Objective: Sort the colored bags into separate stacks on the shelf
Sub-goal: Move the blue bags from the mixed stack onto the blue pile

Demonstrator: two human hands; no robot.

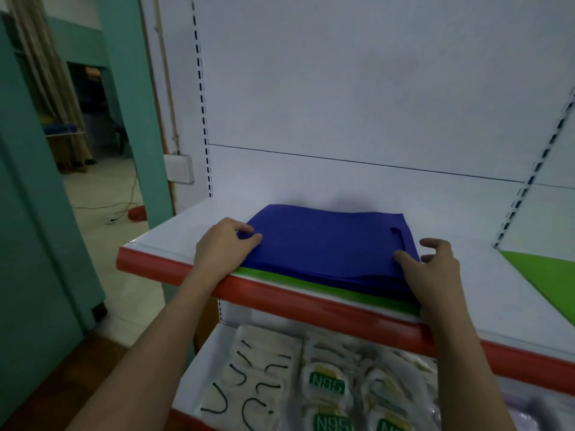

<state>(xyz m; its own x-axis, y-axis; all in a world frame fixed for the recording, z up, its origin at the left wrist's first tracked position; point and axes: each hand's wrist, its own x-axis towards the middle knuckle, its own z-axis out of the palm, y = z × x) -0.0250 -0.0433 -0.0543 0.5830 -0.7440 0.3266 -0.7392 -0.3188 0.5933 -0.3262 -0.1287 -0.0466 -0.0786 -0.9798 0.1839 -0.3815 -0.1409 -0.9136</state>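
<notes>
Dim, cool indoor light, soft blur throughout, wide-angle bending at edges, faint shadows on shelf (193, 225)

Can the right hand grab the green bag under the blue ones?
Probably not yet. The blue bags lie on top of the green bag, leaving only its front strip showing. The right hand touches the blue pile's corner and would need to lift it first.

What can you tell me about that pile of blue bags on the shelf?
The blue bags form a flat, neat pile of thin, matte, fabric-like sheets, deep blue, with a cut-out handle slot near the right edge. The pile lies on the white shelf with its red front lip, on top of a green bag whose edge peeks out in front. The left hand pinches the left corner; the right hand touches the right front corner with its thumb.
</notes>
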